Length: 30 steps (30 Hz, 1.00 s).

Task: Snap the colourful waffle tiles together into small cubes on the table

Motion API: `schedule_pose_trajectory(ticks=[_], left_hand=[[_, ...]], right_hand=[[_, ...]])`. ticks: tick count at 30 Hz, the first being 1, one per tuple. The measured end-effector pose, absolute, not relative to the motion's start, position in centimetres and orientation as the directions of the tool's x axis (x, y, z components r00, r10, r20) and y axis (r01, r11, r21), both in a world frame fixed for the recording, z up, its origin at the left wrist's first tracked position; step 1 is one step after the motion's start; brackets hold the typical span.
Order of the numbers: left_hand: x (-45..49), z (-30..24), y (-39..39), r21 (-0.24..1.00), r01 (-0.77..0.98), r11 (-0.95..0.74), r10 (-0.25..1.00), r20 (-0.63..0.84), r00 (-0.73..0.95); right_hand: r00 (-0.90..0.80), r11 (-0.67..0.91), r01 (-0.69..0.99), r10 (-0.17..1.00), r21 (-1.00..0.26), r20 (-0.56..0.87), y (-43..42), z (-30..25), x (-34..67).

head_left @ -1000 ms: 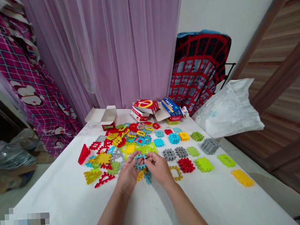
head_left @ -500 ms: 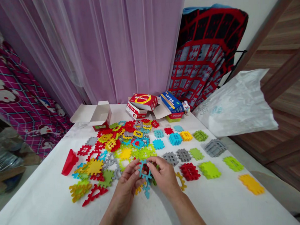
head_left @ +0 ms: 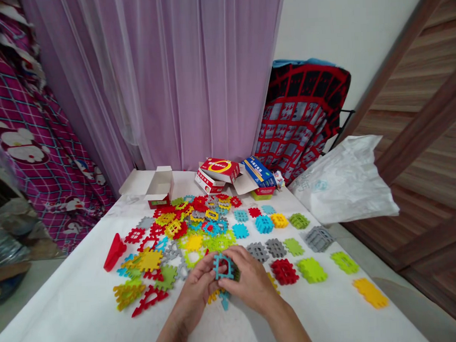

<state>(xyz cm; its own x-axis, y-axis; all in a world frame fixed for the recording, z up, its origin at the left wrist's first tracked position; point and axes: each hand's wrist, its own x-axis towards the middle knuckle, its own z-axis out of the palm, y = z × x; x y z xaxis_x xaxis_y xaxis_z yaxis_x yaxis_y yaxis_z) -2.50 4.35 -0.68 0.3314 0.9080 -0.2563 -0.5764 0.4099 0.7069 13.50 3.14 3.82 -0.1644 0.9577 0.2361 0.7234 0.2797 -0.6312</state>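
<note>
Near the table's front middle, my right hand [head_left: 252, 280] pinches a blue toothed building piece [head_left: 217, 267] with a window-like opening. My left hand [head_left: 195, 288] is curled around the left side of the same piece, its fingertips against the edge. Other pieces sit behind or below it, partly hidden by my fingers; a blue pointed piece [head_left: 224, 301] and some yellow show underneath. To the right of my right hand lie a red stack of pieces [head_left: 284, 272] and a grey piece [head_left: 257, 252].
A mixed heap of toothed pieces [head_left: 193, 242] covers the table's left and middle. Sorted stacks, such as a lime one [head_left: 311, 270], lie to the right. Cardboard boxes [head_left: 219, 170] and an open box [head_left: 161, 186] stand at the back. A white plastic bag [head_left: 345, 183] hangs at the right edge.
The blue piece has turned, so its square opening now faces me more fully. My right thumb has moved down to its lower edge. The camera view has tilted up slightly.
</note>
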Motion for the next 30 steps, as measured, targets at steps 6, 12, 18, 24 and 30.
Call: schedule_pose_trajectory(ticks=[6,12,18,24,30], left_hand=[[-2.5,-0.5,4.0,0.723,-0.558,0.408,0.9,-0.214,0.381],[-3.1,-0.4,4.1,0.626,-0.623,0.469,0.879,-0.262,0.397],[-4.3,-0.3,4.4,0.472,-0.705,0.53,0.847,-0.249,0.47],[-4.5,-0.2,4.4,0.41,-0.751,0.517,0.855,-0.284,0.434],[-4.4,-0.1,4.4,0.386,-0.761,0.521,0.849,-0.328,0.415]], right_hand=[[-0.203,0.272,0.787,0.962,-0.554,0.185,2.6,4.6,13.3],[-0.222,0.305,0.848,0.947,-0.434,0.234,6.9,6.9,18.1],[-0.12,0.121,0.973,0.993,-0.197,0.015,16.8,8.9,24.1],[-0.139,0.125,0.988,0.977,-0.094,-0.164,21.1,7.4,24.6],[-0.166,0.165,0.986,0.964,-0.022,-0.208,22.0,7.1,24.0]])
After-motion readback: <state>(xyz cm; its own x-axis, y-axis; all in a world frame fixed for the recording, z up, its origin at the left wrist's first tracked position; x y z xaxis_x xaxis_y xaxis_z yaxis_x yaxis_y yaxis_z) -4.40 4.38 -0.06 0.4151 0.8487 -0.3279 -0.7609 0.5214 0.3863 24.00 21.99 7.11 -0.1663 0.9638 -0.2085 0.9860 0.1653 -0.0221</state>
